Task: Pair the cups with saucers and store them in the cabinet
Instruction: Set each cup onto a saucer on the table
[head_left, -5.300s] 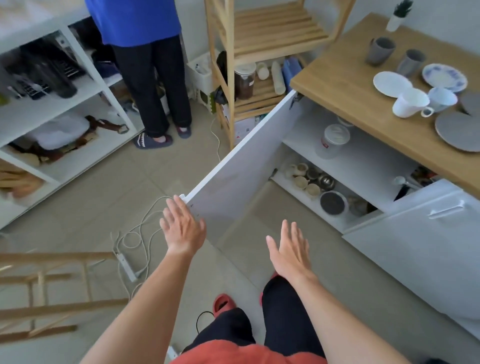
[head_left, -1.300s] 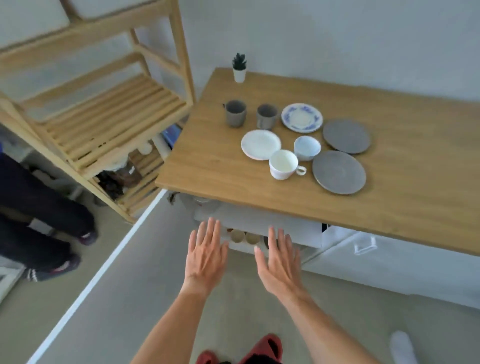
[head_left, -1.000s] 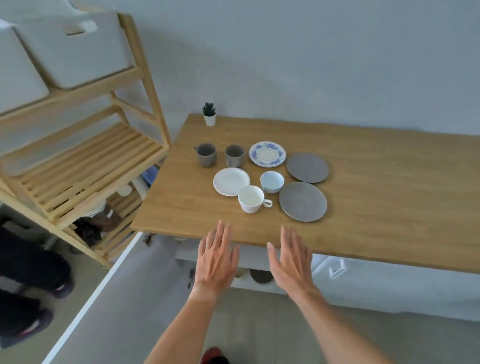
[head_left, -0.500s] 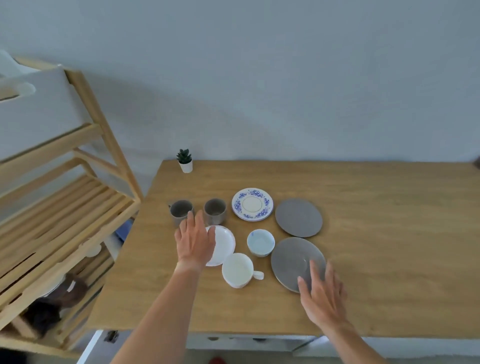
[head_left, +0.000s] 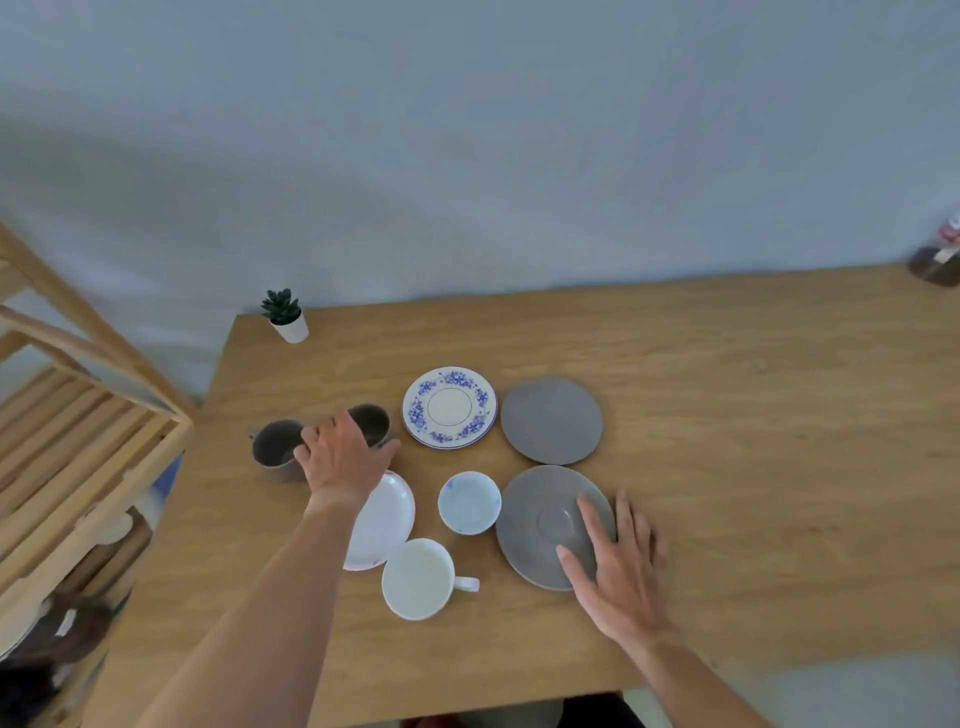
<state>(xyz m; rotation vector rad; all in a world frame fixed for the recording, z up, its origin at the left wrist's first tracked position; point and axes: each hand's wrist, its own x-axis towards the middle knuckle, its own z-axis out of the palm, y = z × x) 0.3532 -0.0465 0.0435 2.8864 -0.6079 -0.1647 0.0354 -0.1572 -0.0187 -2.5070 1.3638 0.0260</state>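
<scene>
On the wooden table (head_left: 727, 467) stand two grey cups (head_left: 275, 447) (head_left: 375, 422), a white cup with a handle (head_left: 418, 578) and a small pale blue cup (head_left: 469, 501). Around them lie a white saucer (head_left: 387, 514), a blue-flowered saucer (head_left: 449, 407) and two grey saucers (head_left: 550, 420) (head_left: 545, 519). My left hand (head_left: 343, 457) reaches between the two grey cups, fingers spread, its fingertips partly hidden behind them. My right hand (head_left: 615, 566) lies flat and open on the right edge of the near grey saucer.
A small potted plant (head_left: 284, 314) stands at the table's far left corner. A wooden slatted shelf (head_left: 78, 441) stands left of the table. A dark jar (head_left: 937, 260) sits at the far right edge. A grey wall runs behind.
My left hand has moved off the white saucer and forward to the two grey cups. My right hand has slid up onto the near grey saucer. The view has come closer to the table.
</scene>
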